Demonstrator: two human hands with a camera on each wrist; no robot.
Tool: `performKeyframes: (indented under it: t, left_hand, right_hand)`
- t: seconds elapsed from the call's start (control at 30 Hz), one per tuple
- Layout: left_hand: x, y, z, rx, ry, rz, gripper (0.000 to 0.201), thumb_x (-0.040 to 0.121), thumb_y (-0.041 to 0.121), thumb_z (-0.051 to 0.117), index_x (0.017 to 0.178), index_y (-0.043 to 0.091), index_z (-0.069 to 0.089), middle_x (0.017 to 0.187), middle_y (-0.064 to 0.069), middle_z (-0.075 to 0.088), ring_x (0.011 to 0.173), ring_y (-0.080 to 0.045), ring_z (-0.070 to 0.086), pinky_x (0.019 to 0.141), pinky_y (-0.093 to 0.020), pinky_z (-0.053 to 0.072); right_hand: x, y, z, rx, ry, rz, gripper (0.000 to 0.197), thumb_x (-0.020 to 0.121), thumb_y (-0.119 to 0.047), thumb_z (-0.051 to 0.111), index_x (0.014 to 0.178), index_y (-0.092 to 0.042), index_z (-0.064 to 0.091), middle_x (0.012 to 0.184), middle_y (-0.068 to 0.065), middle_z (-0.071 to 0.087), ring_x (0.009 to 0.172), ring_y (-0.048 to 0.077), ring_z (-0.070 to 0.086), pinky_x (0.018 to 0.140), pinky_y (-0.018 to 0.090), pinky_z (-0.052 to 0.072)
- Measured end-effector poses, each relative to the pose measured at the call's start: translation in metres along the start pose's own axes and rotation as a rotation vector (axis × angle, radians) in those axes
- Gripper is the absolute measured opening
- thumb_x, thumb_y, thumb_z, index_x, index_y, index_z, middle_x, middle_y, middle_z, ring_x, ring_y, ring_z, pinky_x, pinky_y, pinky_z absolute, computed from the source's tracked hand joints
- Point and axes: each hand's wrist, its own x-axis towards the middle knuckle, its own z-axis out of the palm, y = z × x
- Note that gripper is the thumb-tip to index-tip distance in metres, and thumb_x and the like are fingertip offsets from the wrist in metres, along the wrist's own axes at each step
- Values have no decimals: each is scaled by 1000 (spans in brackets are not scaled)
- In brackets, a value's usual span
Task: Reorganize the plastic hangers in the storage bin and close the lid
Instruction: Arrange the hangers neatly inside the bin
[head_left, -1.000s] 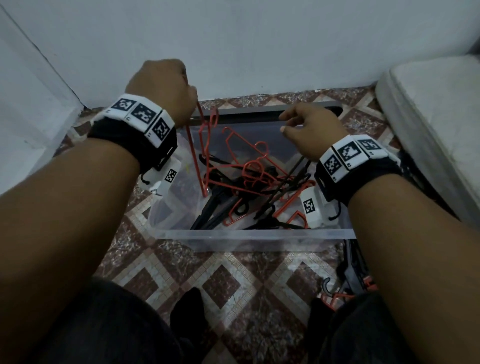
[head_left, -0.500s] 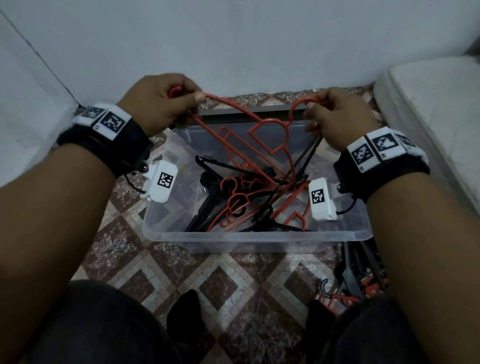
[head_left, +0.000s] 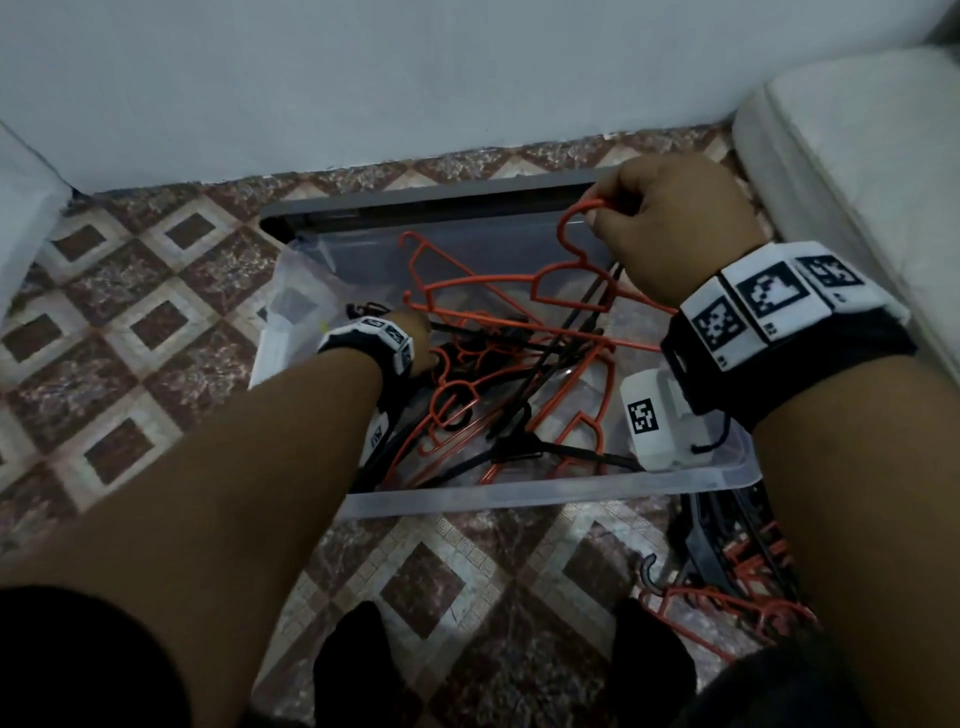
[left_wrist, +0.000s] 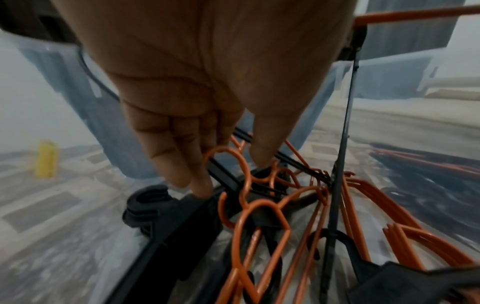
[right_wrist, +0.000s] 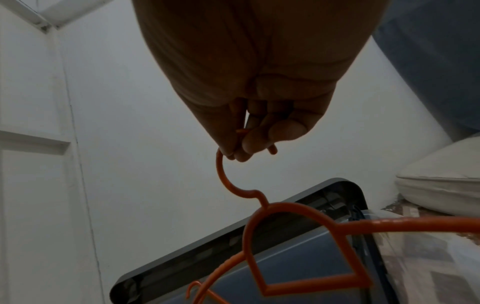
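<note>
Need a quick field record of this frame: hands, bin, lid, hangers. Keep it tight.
right hand: pinches the hook of an orange hanger, held raised above the bin
left hand: down inside the bin, fingers extended into the hanger pile, touching black hangers; no clear grip visible
storage bin: clear plastic, on the tiled floor, open
lid: grey, behind the bin against the wall, not on
bin contents: tangled orange and black hangers
outside bin: more hangers on the floor by the right arm
</note>
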Motion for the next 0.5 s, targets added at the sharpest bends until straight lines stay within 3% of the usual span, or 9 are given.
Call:
performKeyframes:
  t: [0.1,0.17,0.27,0.33,0.43,0.5]
  left_hand:
    - [9,22,24,7,-37,-11,40,84,32,63,119,14,63,119,-12,65,104,-33,64,88,-39,53]
    - [12,28,32,-4,-53,3,33,85,14,59,117,8,61,119,-17,63,104,-34,63,83,-36,51]
    - [6,29,29,-8,-7,16,14,84,2,51,95,7,59,88,-16,63,74,-31,57,70,-34,45]
    - [-5,28,21,46,-12,56,16,85,2,52,96,6,62,75,-10,57,67,-29,55,67,-37,51]
    - [-29,26,1,87,-20,105,15,94,18,52,96,7,63,93,-15,64,82,-36,63,73,-46,57]
    - [-48,25,-23,20,89,129,22,96,30,51,90,10,58,93,-14,66,76,-33,60,66,-39,52]
  right_hand:
    - [2,8,5,-37,2,29,16,90,-23,60,100,-22,74,92,-1,70,81,14,60,71,23,42]
    - [4,13,6,-48,9,59,17,89,-21,59,98,-22,73,95,0,71,83,15,60,71,24,43]
    - [4,15,4,-36,15,98,16,86,-21,60,93,-24,74,94,1,71,81,16,61,69,25,43]
    - [3,15,1,-37,16,114,14,87,-23,61,92,-24,74,94,1,71,79,16,60,67,25,42]
    - [-1,13,-4,-48,45,145,15,89,-27,61,97,-23,74,96,2,71,77,16,58,67,23,40]
    - [-4,10,-9,-45,67,160,17,90,-28,60,101,-23,73,97,2,71,79,18,60,68,24,42]
